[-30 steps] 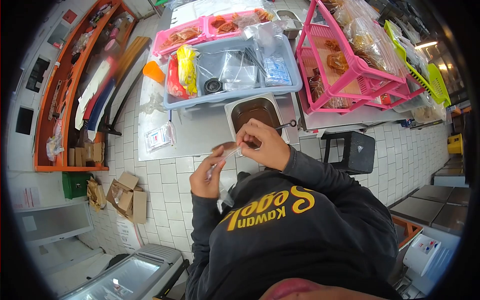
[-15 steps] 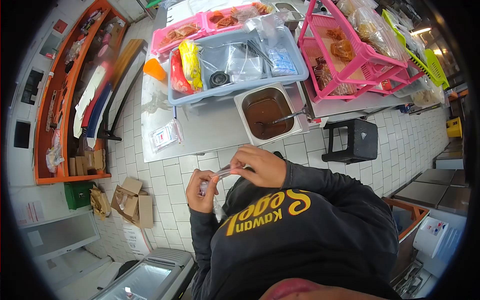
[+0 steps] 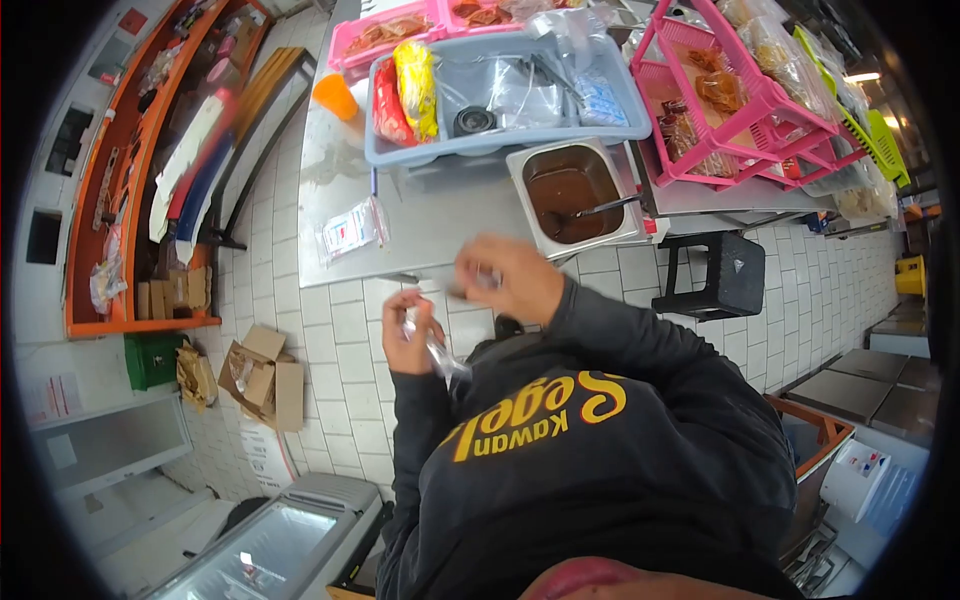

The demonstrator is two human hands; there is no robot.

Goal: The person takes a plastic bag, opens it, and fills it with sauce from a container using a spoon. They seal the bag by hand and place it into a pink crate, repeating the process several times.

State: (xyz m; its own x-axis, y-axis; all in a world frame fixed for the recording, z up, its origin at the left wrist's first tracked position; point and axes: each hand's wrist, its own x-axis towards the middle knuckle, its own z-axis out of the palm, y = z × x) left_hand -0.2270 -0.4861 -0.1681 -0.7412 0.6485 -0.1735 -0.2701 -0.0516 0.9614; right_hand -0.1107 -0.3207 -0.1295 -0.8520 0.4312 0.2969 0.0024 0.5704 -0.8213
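Note:
My left hand [image 3: 408,338] has its fingers closed on a clear plastic bag [image 3: 447,362], which hangs down in front of the dark shirt. Up and to the right of it, my right hand [image 3: 512,277] is apart from the left, near the table's front edge. Its fingers are curled but smeared by motion, and a small shiny spot shows among them; what it is I cannot make out. Just beyond that hand stands a metal pan [image 3: 522,193] of brown sauce with a spoon handle [image 3: 608,205]. A clear packet with a printed label [image 3: 348,229] lies on the metal table [image 3: 430,225].
A blue-grey tray [image 3: 440,150] holds red and yellow packets and clear bags. An orange cup [image 3: 335,97] stands left of it. Pink baskets [image 3: 755,152] are at the right, above a black stool [image 3: 735,275]. Left are orange shelves [image 3: 130,190] and an open cardboard box [image 3: 288,400].
My hands, together on the plastic before, are now apart. The right has moved up and away, while the left keeps the bag. The view has shifted slightly, so the table sits higher and further right.

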